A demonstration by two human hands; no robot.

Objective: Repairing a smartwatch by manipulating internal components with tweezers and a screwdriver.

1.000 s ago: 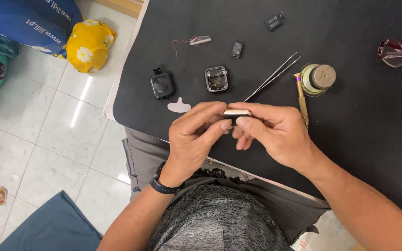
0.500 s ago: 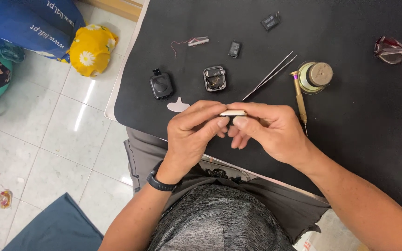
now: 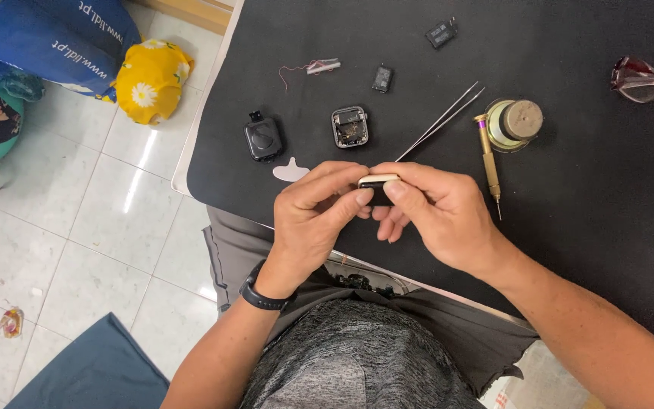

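A small pale watch casing (image 3: 378,180) is pinched between the closed fingertips of the left hand (image 3: 319,216) and right hand (image 3: 437,216), just above the black mat (image 3: 569,227). Beyond, an opened watch body (image 3: 350,126), tweezers (image 3: 440,121) and a brass screwdriver (image 3: 488,159) are laid.

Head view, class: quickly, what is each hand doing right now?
Left hand: closed, pinching the small pale-edged casing.
Right hand: closed, pinching the same casing from the other end.
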